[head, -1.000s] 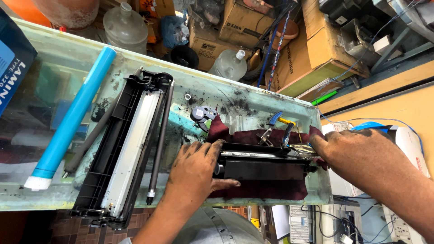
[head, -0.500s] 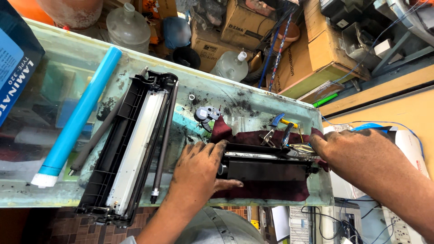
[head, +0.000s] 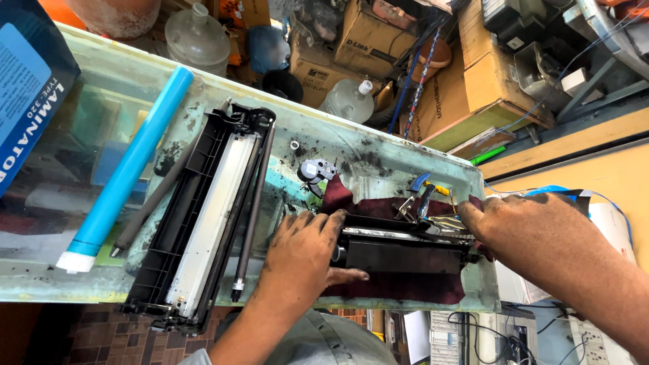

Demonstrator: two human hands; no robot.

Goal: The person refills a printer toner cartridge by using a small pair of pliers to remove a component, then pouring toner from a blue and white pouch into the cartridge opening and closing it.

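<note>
Your two hands grip the ends of a black toner cartridge section lying crosswise on a toner-smeared glass counter.

The glass counter [head: 405, 159] spans the view. On its left lie a larger black cartridge frame [head: 203, 216] and a blue drum roller [head: 128, 169], both running near to far. At the right, on a dark red cloth [head: 405, 284], sits the black toner cartridge section [head: 399, 253], its long axis running left to right. Your left hand [head: 304, 253] covers its left end, fingers spread and pressed on top, thumb along the near side. Your right hand [head: 534, 233] meets the right end, fingers curled together; whether they clamp it, you cannot tell. Both hands are equally close. Small pliers [head: 422, 196] lie just beyond.
</note>
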